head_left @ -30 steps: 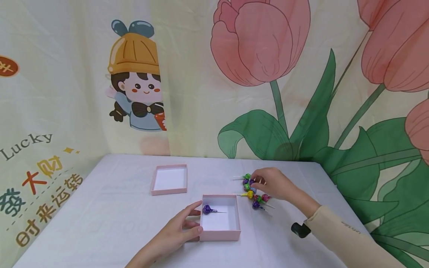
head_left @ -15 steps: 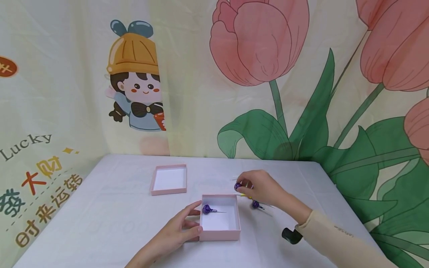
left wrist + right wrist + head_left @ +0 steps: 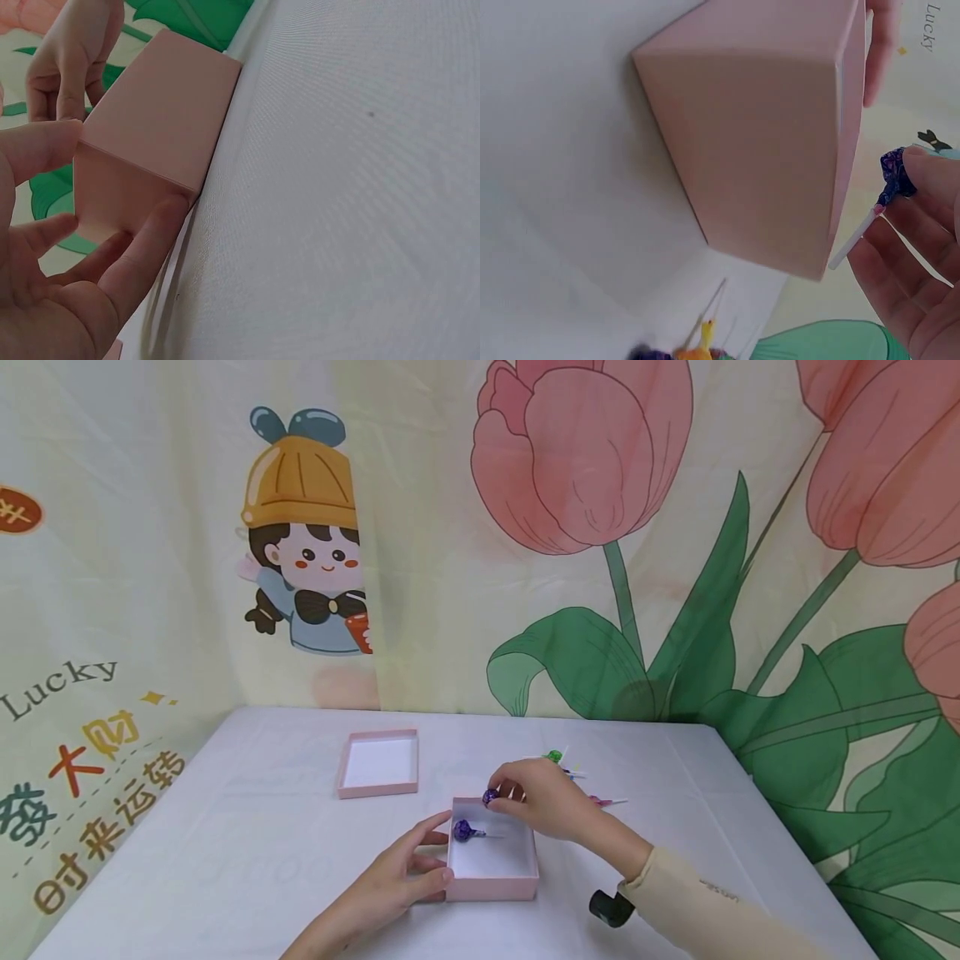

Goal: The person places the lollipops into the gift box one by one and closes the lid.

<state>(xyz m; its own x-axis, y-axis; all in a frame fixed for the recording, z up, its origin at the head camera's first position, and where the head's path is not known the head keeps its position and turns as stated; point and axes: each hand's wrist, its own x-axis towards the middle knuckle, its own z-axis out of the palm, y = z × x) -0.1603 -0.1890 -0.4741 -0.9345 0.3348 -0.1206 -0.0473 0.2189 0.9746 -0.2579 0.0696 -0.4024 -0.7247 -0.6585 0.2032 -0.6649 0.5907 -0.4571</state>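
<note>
My right hand point(image 3: 543, 797) pinches a purple-wrapped lollipop point(image 3: 491, 797) by its head, above the far rim of an open pink box point(image 3: 492, 888). In the right wrist view the lollipop's white stick point(image 3: 851, 238) points down beside the box wall. Inside the box lies another purple lollipop point(image 3: 463, 831), near the left wall. My left hand point(image 3: 401, 860) rests against the box's left side; in the left wrist view its fairly straight fingers point(image 3: 142, 262) touch the wall and corner. Several more lollipops are partly hidden behind my right hand, among them a green one point(image 3: 553, 756).
A shallow pink box lid point(image 3: 378, 789) lies inside up at the back left of the white-covered table point(image 3: 225, 827). A black device point(image 3: 611, 908) hangs at the right wrist. A printed cloth with tulips point(image 3: 585, 460) stands behind the table.
My right hand has picked a purple lollipop out of the pile and carried it left, over the box's far rim. My left hand and the box have stayed in place.
</note>
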